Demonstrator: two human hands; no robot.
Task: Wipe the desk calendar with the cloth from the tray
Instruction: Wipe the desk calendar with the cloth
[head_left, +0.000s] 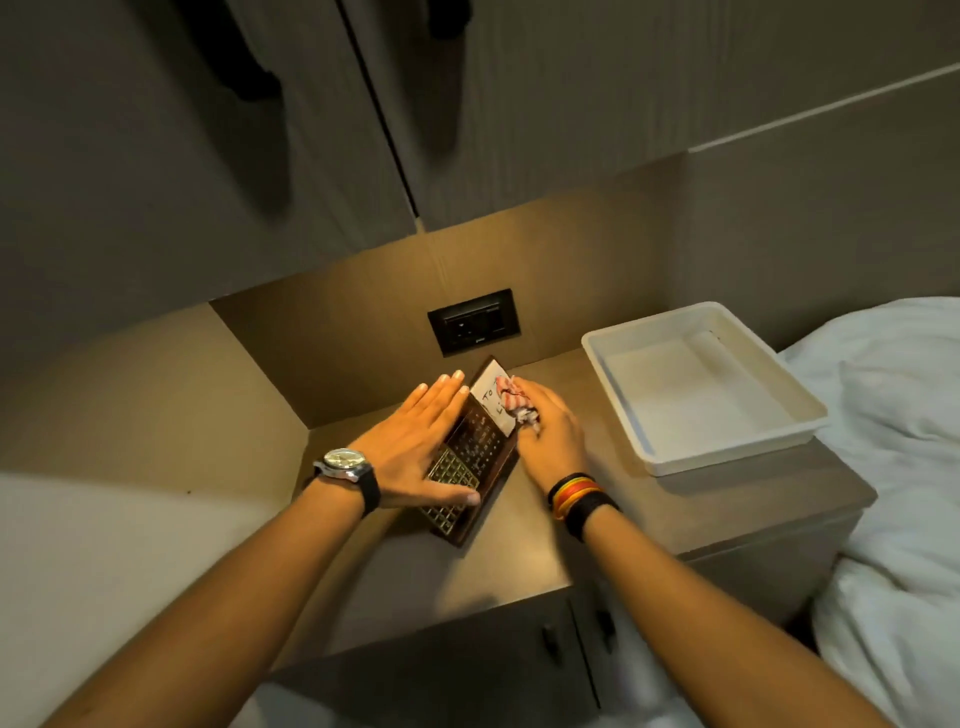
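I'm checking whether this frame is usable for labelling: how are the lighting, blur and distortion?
Head view: warm light pools on the desk calendar and both hands, corners fall dim; the right hand and cloth show slight motion blur; wide-angle bending curves the cabinet doors; white tray stays readable.

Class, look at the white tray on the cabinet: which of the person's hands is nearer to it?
Right. The right hand, holding the cloth, is just left of the tray; the left hand lies beyond the calendar.

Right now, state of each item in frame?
desk calendar: on the nightstand, held steady by the left hand
cloth: bunched in the right hand, on the calendar's white note panel
tray: empty, on the nightstand right of the calendar
cabinet doors: shut
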